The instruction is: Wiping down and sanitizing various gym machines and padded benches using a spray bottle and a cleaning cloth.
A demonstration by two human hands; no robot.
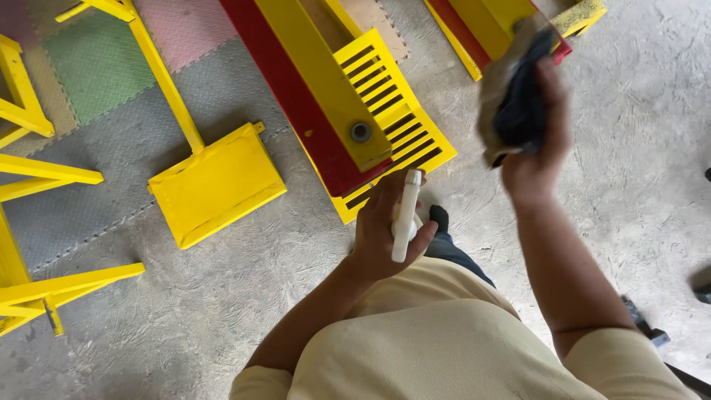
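Note:
My left hand (pixel 385 230) is closed around a white spray bottle (pixel 405 215), its nozzle pointing up, held low in front of my body. My right hand (pixel 539 148) is raised higher on the right and grips a crumpled cloth (pixel 513 96), dark on one side and tan on the other. Just beyond my left hand lies the slatted yellow end (pixel 392 104) of a yellow and red metal frame with a round bolt (pixel 361 132) on its bar.
A yellow flat plate on a post (pixel 215 181) lies on the concrete floor at left. More yellow frame legs (pixel 44 289) stand at the far left on coloured foam mats (pixel 96 59). Another yellow and red frame (pixel 489 22) is at the top right.

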